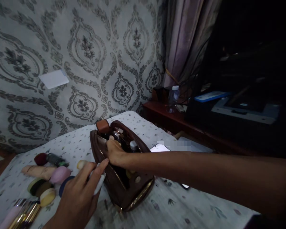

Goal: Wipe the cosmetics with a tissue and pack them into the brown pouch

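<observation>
A brown zip-up bag (114, 194) with a gold-toned zip lies wide open on the bed, with several items inside, among them a bottle with a grey cap (133, 145). My right hand (116, 154) reaches into its opening; the fingers are bent down and mostly hidden, so I cannot tell what they hold. Beside the bag's left edge, my left hand (79, 194) is closed on a small white object (99, 183), only partly visible between thumb and fingers. A cream-coloured round piece (81, 164) lies just behind that hand.
Several makeup sponges, including a pink one (60, 175) and a yellow one (47, 197), lie left with makeup brushes (26, 216). A phone (159, 147) lies right of the bag, partly behind my forearm. A plastic bottle (173, 98) stands on the reddish-brown table (157, 112).
</observation>
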A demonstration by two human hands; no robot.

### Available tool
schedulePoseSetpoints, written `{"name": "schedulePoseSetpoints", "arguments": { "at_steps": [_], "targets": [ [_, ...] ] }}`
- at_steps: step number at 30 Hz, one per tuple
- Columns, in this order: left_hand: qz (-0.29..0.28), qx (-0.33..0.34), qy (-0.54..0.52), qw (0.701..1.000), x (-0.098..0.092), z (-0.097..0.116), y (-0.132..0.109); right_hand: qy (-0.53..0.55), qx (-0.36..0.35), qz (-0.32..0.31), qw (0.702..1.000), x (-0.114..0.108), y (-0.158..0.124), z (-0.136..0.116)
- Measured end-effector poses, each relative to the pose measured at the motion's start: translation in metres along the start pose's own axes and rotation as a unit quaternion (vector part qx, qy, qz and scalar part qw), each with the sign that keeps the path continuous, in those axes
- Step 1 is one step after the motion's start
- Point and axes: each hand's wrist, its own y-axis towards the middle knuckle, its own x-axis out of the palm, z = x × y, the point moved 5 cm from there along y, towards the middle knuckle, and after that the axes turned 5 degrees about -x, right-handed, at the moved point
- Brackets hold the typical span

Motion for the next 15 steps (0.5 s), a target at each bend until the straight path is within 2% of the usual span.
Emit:
{"name": "schedulePoseSetpoints", "arguments": {
  "at_steps": [10,15],
  "targets": [
    [0.005,-0.008,-0.001,1.0,0.0021,0.001,-0.0001,0.011,0.02,0.014,1.0,0.0034,0.0047,0.0005],
    [0.016,-0.046,-0.003,0.999,0.0019,0.0039,-0.0008,0.02,0.024,0.017,0.999,0.0049,0.0101,0.0045]
  ]
}}
